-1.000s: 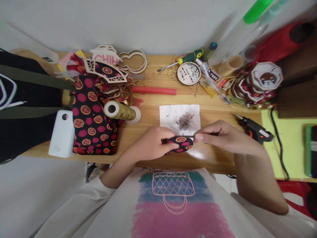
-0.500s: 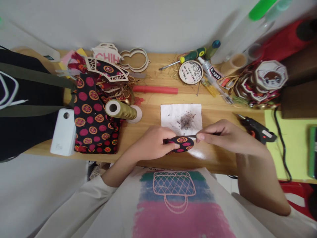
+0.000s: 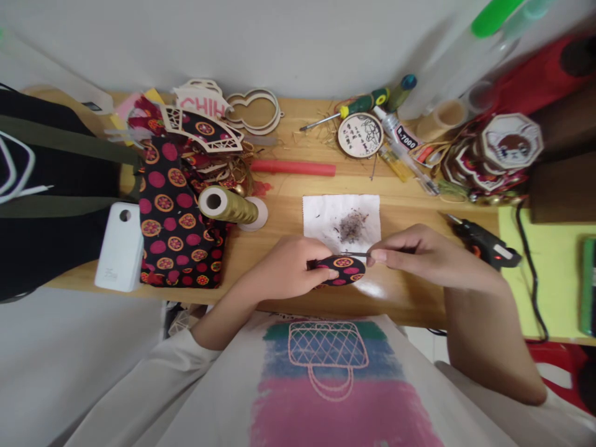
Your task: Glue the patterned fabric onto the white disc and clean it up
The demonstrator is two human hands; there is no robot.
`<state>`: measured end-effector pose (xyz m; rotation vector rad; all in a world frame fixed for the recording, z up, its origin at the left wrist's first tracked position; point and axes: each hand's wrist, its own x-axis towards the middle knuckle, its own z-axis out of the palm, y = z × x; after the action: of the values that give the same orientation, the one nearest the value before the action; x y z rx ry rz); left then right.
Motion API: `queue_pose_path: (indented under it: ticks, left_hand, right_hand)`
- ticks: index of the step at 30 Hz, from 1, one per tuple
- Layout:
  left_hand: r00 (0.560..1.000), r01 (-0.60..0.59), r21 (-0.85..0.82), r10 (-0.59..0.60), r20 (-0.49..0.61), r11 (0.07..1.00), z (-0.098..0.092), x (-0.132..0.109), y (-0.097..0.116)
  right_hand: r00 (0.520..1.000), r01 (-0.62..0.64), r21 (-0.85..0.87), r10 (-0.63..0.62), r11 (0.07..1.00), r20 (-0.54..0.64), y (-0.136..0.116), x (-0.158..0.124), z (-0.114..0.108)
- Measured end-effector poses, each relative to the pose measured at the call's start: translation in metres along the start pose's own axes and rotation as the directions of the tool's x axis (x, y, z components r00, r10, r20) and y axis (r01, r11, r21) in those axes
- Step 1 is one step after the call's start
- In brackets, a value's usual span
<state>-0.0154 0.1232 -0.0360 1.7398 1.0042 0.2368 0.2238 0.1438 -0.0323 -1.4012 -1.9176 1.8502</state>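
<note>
My left hand (image 3: 300, 266) is closed on a rounded piece of black fabric (image 3: 347, 271) with pink and orange circles, its thumb pressed flat on the patterned face. In my right hand (image 3: 410, 251) is a thin, dark, tweezers-like tool (image 3: 358, 254), pinched between thumb and fingers. The tool's tip points left and lies along the fabric piece's upper edge; whether it touches cannot be made out. Just beyond both hands, a white cloth square (image 3: 319, 214) bears a small heap of dark scraps (image 3: 352, 225).
To the left are a gold thread spool (image 3: 235, 208), folded patterned fabric (image 3: 170, 217) and a white power bank (image 3: 120, 248). A black glue gun (image 3: 482, 241) lies to the right. Farther back are a red stick (image 3: 293, 167), a screwdriver (image 3: 344, 112), a glue tube (image 3: 395, 130) and stacked octagonal ornaments (image 3: 510, 141).
The dark tool's tip has shifted slightly and its prongs look a little more parted along the fabric's edge. Both hands stay almost in place; the view has drifted slightly.
</note>
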Motion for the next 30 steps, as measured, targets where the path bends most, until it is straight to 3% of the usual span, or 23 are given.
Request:
queue_pose_path:
  ticks: [10, 22, 30]
  left_hand:
    - [1.0, -0.028, 0.023, 0.028, -0.009, 0.999, -0.0009, 0.0001, 0.0015]
    - [1.0, -0.018, 0.052, 0.019, -0.008, 0.999, -0.0028, 0.0006, 0.005]
    - [1.0, 0.006, 0.022, -0.006, -0.008, 1.0, -0.0022, 0.0014, 0.0071]
  right_hand:
    - [0.998, -0.01, -0.027, 0.012, 1.0, 0.067, -0.0018, 0.0014, -0.0011]
    - [0.992, -0.044, 0.061, 0.037, 0.997, 0.117, -0.0066, 0.004, -0.0009]
    - [0.997, -0.006, 0.057, 0.002, 0.998, 0.079, -0.0075, 0.0038, -0.0015]
